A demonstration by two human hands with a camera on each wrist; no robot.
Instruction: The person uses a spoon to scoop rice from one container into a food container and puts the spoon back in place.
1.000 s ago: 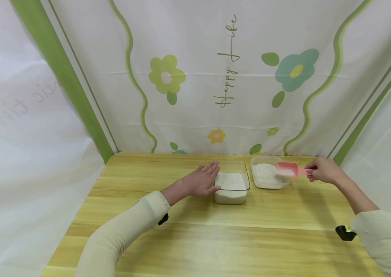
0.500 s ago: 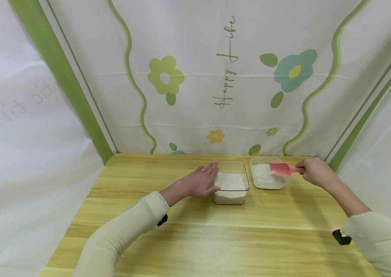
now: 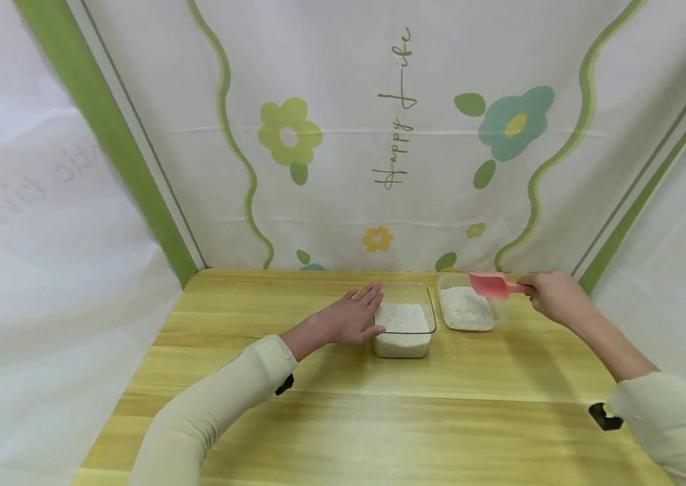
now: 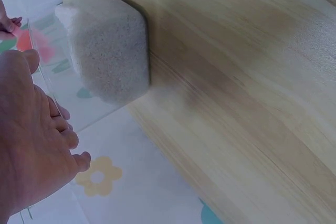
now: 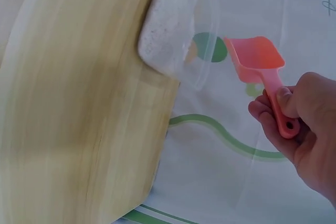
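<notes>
Glass container [image 3: 406, 294], plastic tub [image 3: 498, 313]: white powder [image 3: 404, 317] in both.

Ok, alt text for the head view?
The right hand holds a pink scoop over a clear tub of white powder. The left hand rests at the rim of a clear box, also part-filled with white powder, beside the tub. Both stand on a wooden table before a flowered cloth.

Pink scoop [image 3: 492, 285] above plastic tub [image 3: 499, 312]
</notes>
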